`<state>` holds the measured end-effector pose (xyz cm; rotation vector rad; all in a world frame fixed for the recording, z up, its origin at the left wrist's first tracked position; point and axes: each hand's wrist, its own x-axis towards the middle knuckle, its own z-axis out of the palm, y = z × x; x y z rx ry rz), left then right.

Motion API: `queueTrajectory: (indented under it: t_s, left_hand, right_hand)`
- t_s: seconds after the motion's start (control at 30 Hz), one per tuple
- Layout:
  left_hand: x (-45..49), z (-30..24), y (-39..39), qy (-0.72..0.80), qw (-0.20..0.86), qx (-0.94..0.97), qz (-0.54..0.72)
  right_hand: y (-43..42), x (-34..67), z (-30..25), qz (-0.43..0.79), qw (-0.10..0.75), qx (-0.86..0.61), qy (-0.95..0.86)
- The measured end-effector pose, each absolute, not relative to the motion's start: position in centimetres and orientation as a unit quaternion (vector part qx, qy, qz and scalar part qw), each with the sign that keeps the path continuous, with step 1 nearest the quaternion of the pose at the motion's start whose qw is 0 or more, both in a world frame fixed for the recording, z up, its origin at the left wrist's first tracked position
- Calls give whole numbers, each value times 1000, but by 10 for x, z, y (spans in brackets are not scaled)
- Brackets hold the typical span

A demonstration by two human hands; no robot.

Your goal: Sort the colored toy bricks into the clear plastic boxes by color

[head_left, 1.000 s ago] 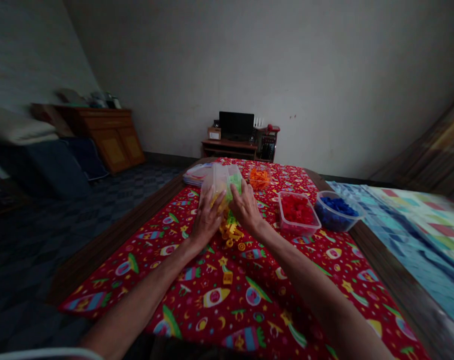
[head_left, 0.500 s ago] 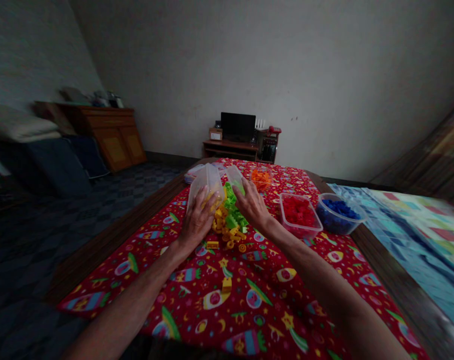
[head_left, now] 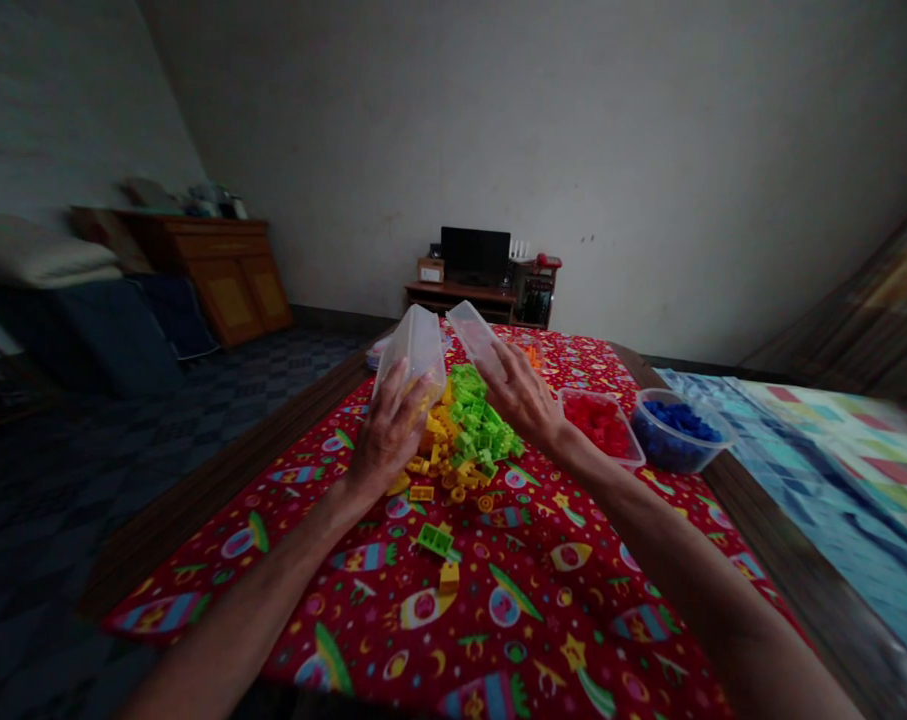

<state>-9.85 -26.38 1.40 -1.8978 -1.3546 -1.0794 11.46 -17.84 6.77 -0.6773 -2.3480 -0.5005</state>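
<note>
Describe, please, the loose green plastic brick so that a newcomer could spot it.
On the red patterned tablecloth, find the heap of yellow and green plastic bricks. Nearer the viewer lies an oblong green plastic brick, just beyond a blocky yellow plastic brick. It is the only green one visibly apart from the heap.

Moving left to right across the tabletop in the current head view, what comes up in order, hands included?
Left hand → heap of yellow and green toy bricks → right hand → red toy bricks in a tub → blue toy bricks in a rounded tub.
</note>
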Motion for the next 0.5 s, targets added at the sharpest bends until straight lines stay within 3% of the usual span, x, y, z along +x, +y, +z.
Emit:
queueTrajectory:
  t_s: [0.23, 0.4, 0.5]
  left_hand:
    - [-94, 21, -263, -491, 292, -695, -437]
    - [-97, 39, -260, -486, 293, -665, -485]
    - [-100, 55, -252, -468, 214, -625, -587]
  right_hand:
    - [-173, 123, 79, -175, 336, -260, -888]
    - [-162, 137, 88, -133, 480, -269, -824]
    - [-150, 155, 96, -58, 570, -298, -763]
